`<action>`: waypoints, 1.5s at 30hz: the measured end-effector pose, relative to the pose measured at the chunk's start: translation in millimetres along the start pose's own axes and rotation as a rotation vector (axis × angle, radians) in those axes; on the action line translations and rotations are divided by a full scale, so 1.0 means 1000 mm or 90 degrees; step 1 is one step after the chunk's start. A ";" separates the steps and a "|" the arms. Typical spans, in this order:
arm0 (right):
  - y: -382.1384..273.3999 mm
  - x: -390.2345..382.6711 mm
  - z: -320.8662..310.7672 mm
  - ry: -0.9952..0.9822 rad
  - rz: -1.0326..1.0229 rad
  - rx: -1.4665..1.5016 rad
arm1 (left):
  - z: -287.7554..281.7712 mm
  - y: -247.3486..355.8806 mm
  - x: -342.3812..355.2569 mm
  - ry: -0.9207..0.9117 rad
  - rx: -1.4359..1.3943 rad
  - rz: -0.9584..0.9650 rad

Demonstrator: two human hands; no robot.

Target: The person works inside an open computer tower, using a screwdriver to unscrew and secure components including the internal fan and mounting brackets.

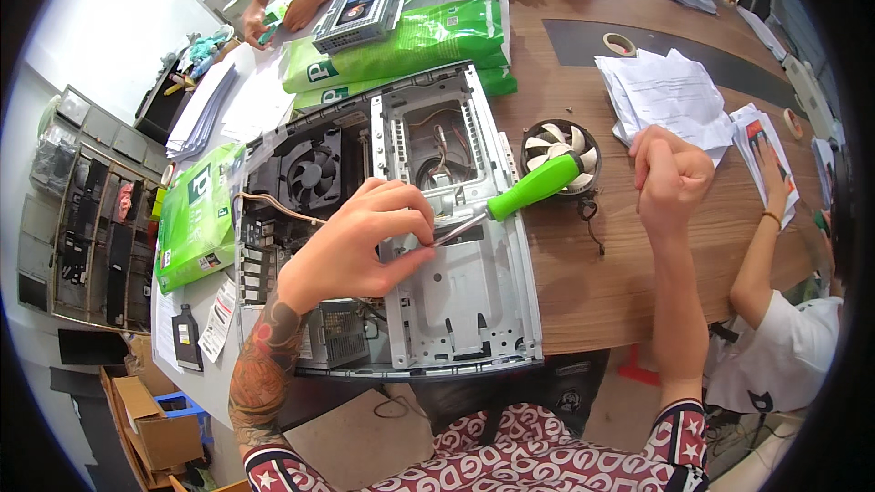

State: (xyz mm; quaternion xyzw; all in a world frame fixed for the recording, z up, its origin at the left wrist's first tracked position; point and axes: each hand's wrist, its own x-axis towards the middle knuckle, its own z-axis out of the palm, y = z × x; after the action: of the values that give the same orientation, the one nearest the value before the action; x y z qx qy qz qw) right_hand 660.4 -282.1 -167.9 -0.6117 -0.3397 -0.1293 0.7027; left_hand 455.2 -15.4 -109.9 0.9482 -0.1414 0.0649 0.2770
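Bright-green-handled steel screwdriver (538, 184) slanting over the right edge of an open, grey metal computer case (460, 287).
Thumb and forefinger of the left hand (360, 237) nearly meet at the screwdriver's tip; whether they clamp it cannot be told. The right hand (673, 178), fingers curled together, is raised near a round, white-bladed fan (552, 141).

1. My shirt (510, 460) was deep red, covered in an all-over print of chunky, pale, letter-like shapes, with a short dark strip at the top of its front.
2. My left sleeve (281, 472) was short and ended in a dark band with white stars, edged by pale stripes.
3. My right sleeve (679, 439) matched: dark band, white stars, pale striping.
4. A dense tattoo (264, 383) wrapped my left forearm, its dark, reddish and orange-toned inkwork stopping near my left hand (360, 241).
5. My right forearm (679, 319) was bare from cuff to right hand (673, 178).
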 end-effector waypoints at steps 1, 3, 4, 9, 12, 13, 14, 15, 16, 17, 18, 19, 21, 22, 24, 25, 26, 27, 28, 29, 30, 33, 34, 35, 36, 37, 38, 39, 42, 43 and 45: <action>0.002 -0.002 -0.001 -0.001 -0.031 -0.060 | -0.001 0.002 0.000 -0.001 0.003 -0.002; 0.002 -0.003 0.003 -0.004 -0.062 -0.120 | 0.000 0.004 -0.002 0.004 -0.039 0.012; -0.001 -0.003 0.008 -0.042 -0.133 -0.144 | -0.001 0.004 -0.001 0.006 -0.042 0.011; -0.026 0.006 0.029 -0.202 -0.340 -0.231 | -0.002 0.003 -0.001 0.037 -0.062 0.023; -0.026 0.001 0.032 -0.377 -0.282 -0.251 | -0.003 0.003 -0.001 0.042 -0.084 0.023; -0.024 -0.001 0.033 -0.378 -0.281 -0.248 | -0.003 0.004 -0.001 0.042 -0.084 0.020; -0.021 -0.004 0.035 -0.405 -0.285 -0.262 | -0.003 0.005 -0.001 0.048 -0.089 0.019; -0.018 -0.005 0.036 -0.432 -0.291 -0.280 | -0.003 0.006 0.000 0.056 -0.094 0.021; -0.013 -0.009 0.038 -0.416 -0.294 -0.301 | -0.004 0.006 0.000 0.057 -0.094 0.021; -0.011 -0.009 0.039 -0.417 -0.294 -0.301 | -0.004 0.007 0.001 0.057 -0.109 0.020; -0.008 -0.009 0.040 -0.401 -0.331 -0.317 | -0.004 0.006 0.000 0.056 -0.124 0.017; -0.007 -0.009 0.041 -0.384 -0.367 -0.333 | -0.004 0.006 -0.001 0.057 -0.125 0.015; -0.007 -0.007 0.039 -0.368 -0.366 -0.314 | -0.006 0.004 0.000 0.059 -0.110 0.021; -0.008 -0.006 0.038 -0.350 -0.365 -0.298 | -0.008 0.005 -0.001 0.060 -0.109 0.020; -0.006 -0.006 0.037 -0.324 -0.364 -0.286 | -0.009 0.004 -0.003 0.062 -0.114 0.016; -0.004 -0.007 0.035 -0.298 -0.361 -0.275 | -0.010 0.004 -0.003 0.063 -0.114 0.015; -0.005 -0.006 0.033 -0.300 -0.362 -0.275 | -0.010 0.004 -0.003 0.072 -0.119 0.007; -0.006 -0.005 0.031 -0.291 -0.363 -0.280 | -0.011 0.004 -0.003 0.078 -0.124 -0.003; -0.007 -0.004 0.029 -0.282 -0.364 -0.284 | -0.011 0.004 -0.003 0.079 -0.111 0.002; -0.007 -0.003 0.028 -0.283 -0.363 -0.283 | -0.011 0.004 -0.004 0.079 -0.111 0.001; -0.007 -0.002 0.026 -0.276 -0.370 -0.273 | -0.010 0.003 -0.005 0.081 -0.112 -0.007; -0.011 0.004 0.021 -0.282 -0.388 -0.276 | -0.011 0.004 -0.005 0.086 -0.123 -0.023; -0.011 0.004 0.020 -0.292 -0.397 -0.289 | -0.011 0.003 -0.004 0.087 -0.131 -0.031; -0.011 0.003 0.020 -0.296 -0.396 -0.287 | -0.010 0.001 -0.005 0.089 -0.134 -0.035; -0.012 0.003 0.019 -0.306 -0.397 -0.282 | -0.011 0.000 -0.005 0.086 -0.127 -0.023; -0.013 0.003 0.019 -0.317 -0.399 -0.277 | -0.012 -0.002 -0.004 0.083 -0.121 -0.012; -0.015 0.004 0.018 -0.318 -0.401 -0.275 | -0.012 -0.004 -0.005 0.075 -0.126 -0.011; -0.015 0.003 0.019 -0.337 -0.404 -0.279 | -0.011 -0.004 -0.005 0.078 -0.126 -0.017; -0.015 0.001 0.022 -0.367 -0.413 -0.274 | -0.009 -0.004 -0.005 0.094 -0.106 -0.011; -0.015 0.001 0.023 -0.373 -0.419 -0.269 | -0.009 -0.004 -0.005 0.095 -0.078 0.001; -0.014 -0.003 0.027 -0.382 -0.412 -0.270 | -0.009 -0.006 -0.005 0.099 -0.054 0.014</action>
State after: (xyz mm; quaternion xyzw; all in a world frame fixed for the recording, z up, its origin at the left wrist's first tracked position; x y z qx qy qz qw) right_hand 641.3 -260.4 -158.5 -0.6143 -0.6661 -0.2258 0.3577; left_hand 452.3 -4.6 -106.7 0.9261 -0.1327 0.1352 0.3262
